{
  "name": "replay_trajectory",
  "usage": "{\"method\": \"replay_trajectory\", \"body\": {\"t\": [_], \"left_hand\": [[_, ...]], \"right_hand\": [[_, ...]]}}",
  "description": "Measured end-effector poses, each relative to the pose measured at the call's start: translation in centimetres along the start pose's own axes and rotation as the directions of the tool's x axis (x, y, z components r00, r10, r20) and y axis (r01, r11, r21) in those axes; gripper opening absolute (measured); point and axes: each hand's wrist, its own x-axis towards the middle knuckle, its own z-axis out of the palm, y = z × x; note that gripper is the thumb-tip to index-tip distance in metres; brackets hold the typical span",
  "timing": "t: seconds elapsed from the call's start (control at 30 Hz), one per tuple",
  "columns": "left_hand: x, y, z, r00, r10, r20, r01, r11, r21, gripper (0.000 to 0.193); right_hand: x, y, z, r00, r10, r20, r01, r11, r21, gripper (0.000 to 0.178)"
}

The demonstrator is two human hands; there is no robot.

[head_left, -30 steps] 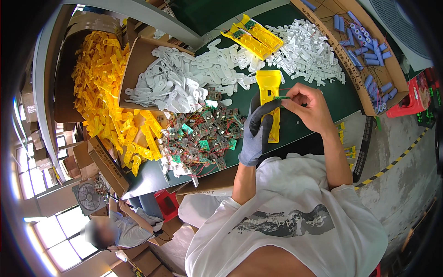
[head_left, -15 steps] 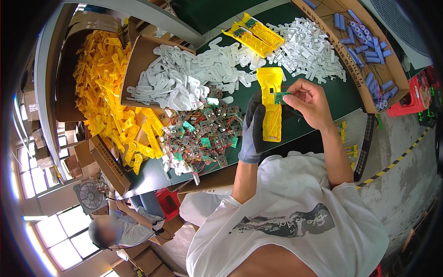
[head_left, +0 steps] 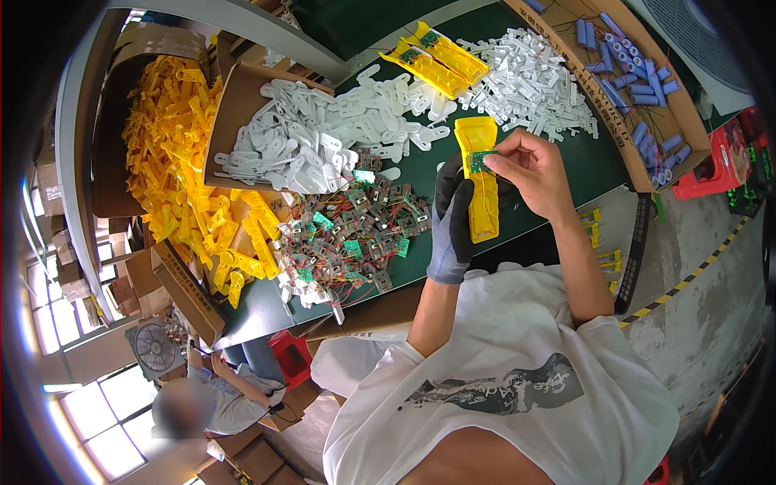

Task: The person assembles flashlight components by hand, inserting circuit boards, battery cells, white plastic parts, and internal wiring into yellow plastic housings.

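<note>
Circuit board (head_left: 479, 162) shifted further over yellow casing (head_left: 486, 217), seating unclear; right hand (head_left: 535, 176) pinches board, gloved left hand (head_left: 452, 217) grips casing.

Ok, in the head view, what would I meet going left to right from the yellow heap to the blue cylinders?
Heap of yellow plastic parts → heap of wired circuit boards → gloved left hand → yellow shell → bare right hand → blue cylinders.
</note>
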Motion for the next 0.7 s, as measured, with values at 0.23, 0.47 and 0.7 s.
{"method": "replay_trajectory", "body": {"t": [0.23,0.47,0.7], "left_hand": [[-0.3,-0.1,-1.6,0.99,0.034,-0.135,-0.018,0.993,0.115,0.036],[0.4,-0.2,0.1,0.959,0.077,-0.274,-0.005,0.967,0.255,0.012],[0.5,-0.8,0.1,0.932,0.137,-0.335,-0.086,0.983,0.163,0.006]], "right_hand": [[-0.1,0.3,1.8,0.998,0.005,-0.057,-0.011,0.995,-0.099,0.013],[-0.3,-0.3,0.9,0.995,0.096,0.01,-0.095,0.994,-0.046,0.017],[-0.9,-1.3,1.1,0.995,0.035,0.097,0.012,0.896,-0.444,0.021]]}}
